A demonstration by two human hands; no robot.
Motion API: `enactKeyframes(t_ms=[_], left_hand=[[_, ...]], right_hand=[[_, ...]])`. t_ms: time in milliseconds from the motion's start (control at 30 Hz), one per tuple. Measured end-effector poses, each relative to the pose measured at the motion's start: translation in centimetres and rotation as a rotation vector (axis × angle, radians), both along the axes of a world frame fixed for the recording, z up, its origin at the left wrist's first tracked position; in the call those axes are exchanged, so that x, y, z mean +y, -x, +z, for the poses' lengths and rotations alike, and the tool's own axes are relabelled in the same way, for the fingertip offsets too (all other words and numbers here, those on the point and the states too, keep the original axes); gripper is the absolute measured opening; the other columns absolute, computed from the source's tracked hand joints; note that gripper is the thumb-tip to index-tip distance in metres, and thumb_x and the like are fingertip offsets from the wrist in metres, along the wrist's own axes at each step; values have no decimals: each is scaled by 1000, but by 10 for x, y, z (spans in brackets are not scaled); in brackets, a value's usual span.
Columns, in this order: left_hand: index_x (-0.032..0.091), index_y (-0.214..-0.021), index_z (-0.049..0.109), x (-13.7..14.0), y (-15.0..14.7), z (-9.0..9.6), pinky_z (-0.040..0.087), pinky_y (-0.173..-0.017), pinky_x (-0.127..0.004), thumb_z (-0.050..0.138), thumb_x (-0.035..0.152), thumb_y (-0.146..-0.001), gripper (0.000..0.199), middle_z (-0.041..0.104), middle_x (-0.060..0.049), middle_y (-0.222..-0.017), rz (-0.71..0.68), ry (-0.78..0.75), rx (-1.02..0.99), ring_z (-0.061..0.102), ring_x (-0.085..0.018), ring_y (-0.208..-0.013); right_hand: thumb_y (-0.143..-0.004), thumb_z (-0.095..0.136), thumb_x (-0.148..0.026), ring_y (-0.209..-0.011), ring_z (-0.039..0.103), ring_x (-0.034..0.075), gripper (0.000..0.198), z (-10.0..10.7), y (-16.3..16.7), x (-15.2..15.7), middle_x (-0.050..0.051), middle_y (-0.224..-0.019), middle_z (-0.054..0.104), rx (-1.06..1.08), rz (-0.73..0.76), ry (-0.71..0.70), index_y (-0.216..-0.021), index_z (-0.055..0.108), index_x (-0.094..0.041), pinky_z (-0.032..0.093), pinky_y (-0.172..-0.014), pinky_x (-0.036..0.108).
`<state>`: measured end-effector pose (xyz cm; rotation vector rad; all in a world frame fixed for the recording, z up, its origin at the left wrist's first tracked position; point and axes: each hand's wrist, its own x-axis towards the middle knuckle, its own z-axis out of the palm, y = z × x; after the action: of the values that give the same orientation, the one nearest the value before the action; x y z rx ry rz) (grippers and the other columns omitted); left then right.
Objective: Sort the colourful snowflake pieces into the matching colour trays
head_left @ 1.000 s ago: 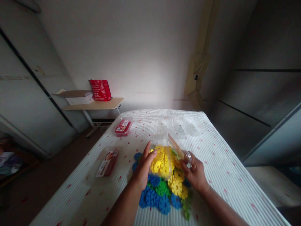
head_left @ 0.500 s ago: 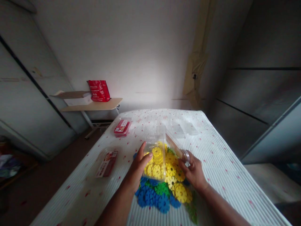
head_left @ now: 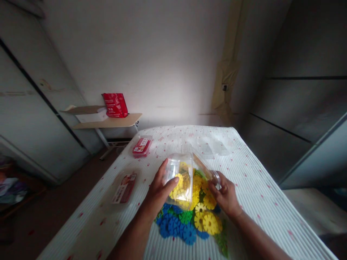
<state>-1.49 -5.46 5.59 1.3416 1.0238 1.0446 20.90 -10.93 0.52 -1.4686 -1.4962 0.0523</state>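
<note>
Blue flower-shaped discs (head_left: pixel 189 234) lie in a heap on the white, red-flecked cloth (head_left: pixel 255 209), nearest the person, with green discs (head_left: pixel 185 216) just behind them and yellow discs (head_left: pixel 210 222) to the right and above. The left hand (head_left: pixel 158 190) is half curled around the left side of a tilted clear box (head_left: pixel 185 180) over the heap, thumb across its front; yellow shows through the box, though whether inside or behind it I cannot tell. The right hand (head_left: pixel 227 196) is curled closed on the shiny lower end of a long brown thing (head_left: pixel 202 165) slanting toward the box. Farther left sits a red-labelled pack (head_left: pixel 124 188), and beyond it another pack (head_left: pixel 142 146). Clear trays (head_left: pixel 206 147) lie near the far edge. Past the cloth, a side table (head_left: pixel 119 122) carries a white box (head_left: pixel 92 116) and a red bag (head_left: pixel 115 105).
</note>
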Motion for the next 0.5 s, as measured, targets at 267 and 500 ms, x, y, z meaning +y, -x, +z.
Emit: enactKeyframes(t_ms=[267,500], left_hand=[[30,-139,31,-2,9,-1,30,-106,-41,61,38,-77,69,33,-6,-146,-24,-87,90,29,-28,-134],[29,-139,30,-2,12,-2,37,-100,-41,63,36,-75,73,37,-9,-142,32,-130,196,37,-29,-129]], right_hand=[[-80,47,-24,-62,56,13,18,-3,-1,0,-1,-74,61,-34,-4,12,-94,57,-19,44,-57,21],[-80,47,-25,-61,56,13,17,0,0,0,0,-72,61,-78,-16,0,-92,57,-18,44,-56,21]])
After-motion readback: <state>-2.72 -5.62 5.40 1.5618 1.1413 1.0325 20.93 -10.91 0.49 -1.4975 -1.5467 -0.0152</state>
